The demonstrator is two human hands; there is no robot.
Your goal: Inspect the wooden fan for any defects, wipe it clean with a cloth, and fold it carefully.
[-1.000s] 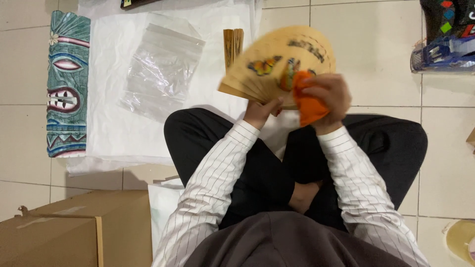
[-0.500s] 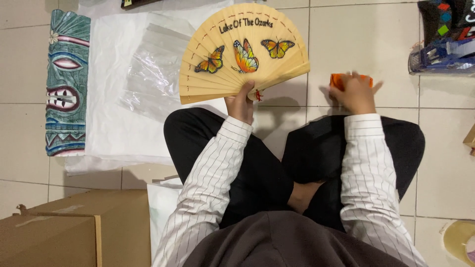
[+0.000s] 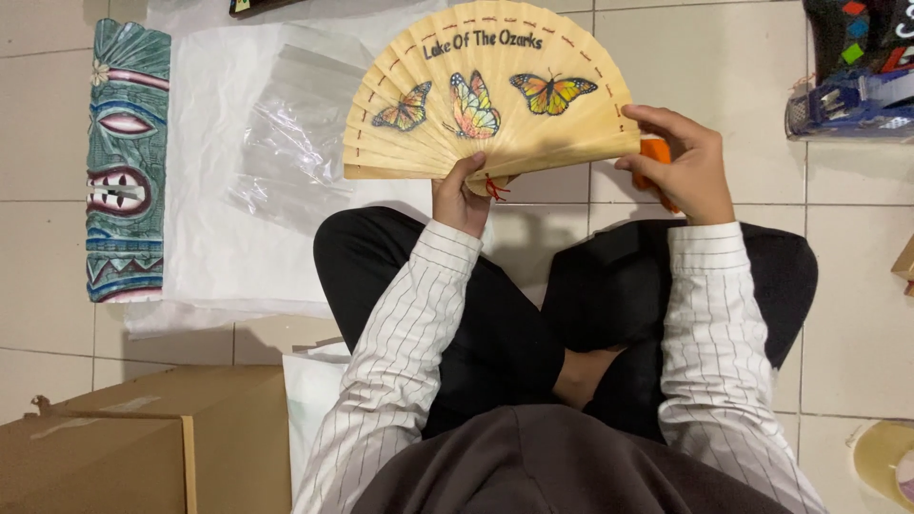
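A wooden folding fan point(image 3: 490, 90) painted with three butterflies is spread wide open above my crossed legs. My left hand point(image 3: 462, 195) grips it at the pivot, where a small red string hangs. My right hand point(image 3: 681, 167) holds an orange cloth point(image 3: 655, 152) and touches the fan's right end rib with the fingertips. I sit cross-legged on a tiled floor in black trousers and a striped white shirt.
A clear plastic bag point(image 3: 295, 133) lies on white wrapping paper point(image 3: 214, 238) to the left. A painted teal wooden mask point(image 3: 127, 162) lies further left. A cardboard box point(image 3: 124, 443) stands at lower left. Colourful items point(image 3: 852, 71) sit at upper right, a tape roll point(image 3: 885, 457) at lower right.
The fan went from half folded to fully spread. My right hand, holding the orange cloth, moved away to the right and has now come back to the fan's right edge.
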